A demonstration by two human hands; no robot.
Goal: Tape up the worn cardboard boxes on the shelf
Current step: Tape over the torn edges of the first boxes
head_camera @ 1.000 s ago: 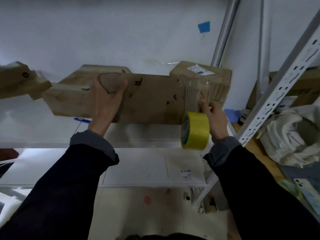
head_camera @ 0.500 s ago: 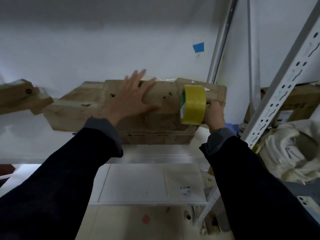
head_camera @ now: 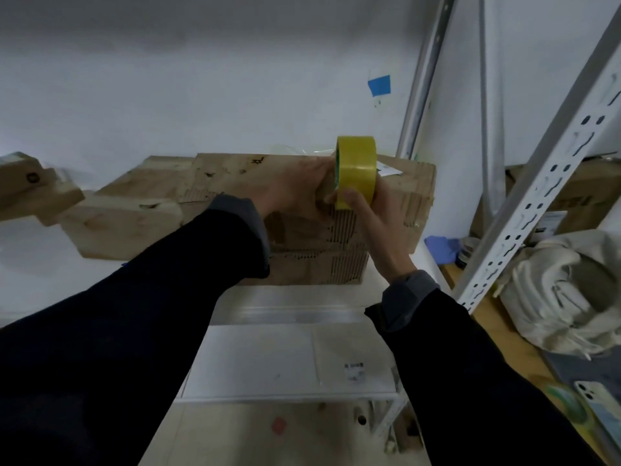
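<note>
Right hand (head_camera: 371, 213): your grip is clamped on the yellow tape roll (head_camera: 356, 171), thumb on its face.
Left hand (head_camera: 302, 193): fingers pinch the roll's left edge.
Worn cardboard box (head_camera: 396, 210): on the shelf (head_camera: 302, 314), directly behind both hands.

Two hands, the left hand (head_camera: 299, 193) and the right hand (head_camera: 373, 223), are sharing one roll of yellow tape (head_camera: 356, 171). Three worn cardboard boxes are sitting on the shelf: the big box (head_camera: 336, 260), a paler box (head_camera: 127, 223), and a far-left box (head_camera: 30, 186). One phone (head_camera: 598, 403) is lying nearby.
</note>
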